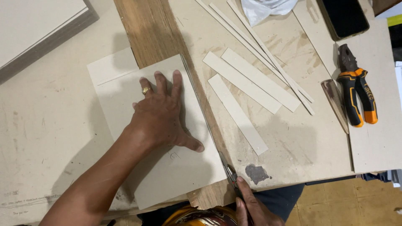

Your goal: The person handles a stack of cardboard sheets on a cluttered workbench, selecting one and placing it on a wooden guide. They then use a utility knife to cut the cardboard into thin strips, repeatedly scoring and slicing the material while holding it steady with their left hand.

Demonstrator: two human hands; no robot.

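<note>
While my left hand [161, 115] lies flat and spread on the grey cardboard sheet [167, 167], my right hand [253, 207] is closed around a knife [229, 171] at the sheet's right edge, near the bottom of the view. The sheet rests on a wooden board [153, 29] in the middle of the surface [46, 125], its right edge running along the cutting line. I judge this cardboard to be light and stiff, but smooth enough to slide under the blade, so it needs firm pressure from an open palm close to the edge, with fingers kept back from the line. To lift it, I would take it by two opposite edges, because a corner bends easily. Cut strips [247, 79] lie to the right, and pliers [356, 90] further away.
</note>
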